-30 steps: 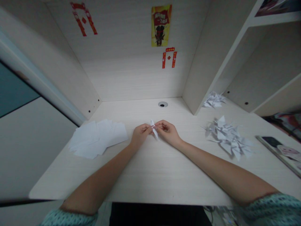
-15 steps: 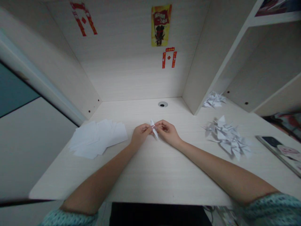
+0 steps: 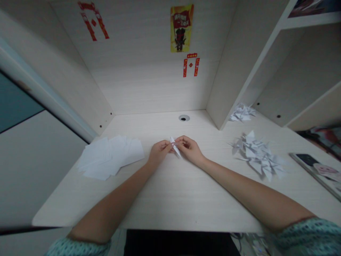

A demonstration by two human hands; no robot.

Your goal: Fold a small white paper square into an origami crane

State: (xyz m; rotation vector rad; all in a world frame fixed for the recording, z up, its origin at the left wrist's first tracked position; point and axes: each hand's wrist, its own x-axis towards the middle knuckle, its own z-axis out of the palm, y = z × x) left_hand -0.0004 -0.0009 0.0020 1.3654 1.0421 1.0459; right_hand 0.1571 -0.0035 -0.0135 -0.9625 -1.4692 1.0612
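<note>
Along the near edge, your two teal sleeves (image 3: 311,234) show coarse open knit before a smooth, pale wood-grain desk (image 3: 173,202). To the right lies one flat, slab-like device (image 3: 317,170). Midway, your left hand (image 3: 159,151) and right hand (image 3: 192,151) meet, thumbs and fingertips pinched closed on one narrow, pointed piece of folded white paper (image 3: 177,152) at the desk's centre. On its left is one overlapping spread of flat sheets (image 3: 110,156); on its right, one heap of sharp-pointed folded shapes (image 3: 257,154); neither can be counted singly. Beyond sit a second, smaller heap (image 3: 243,112), one round grommet (image 3: 184,117) and, on the grained back panel (image 3: 138,67), two red gate shapes (image 3: 88,27) and one yellow rectangle (image 3: 181,30).
</note>
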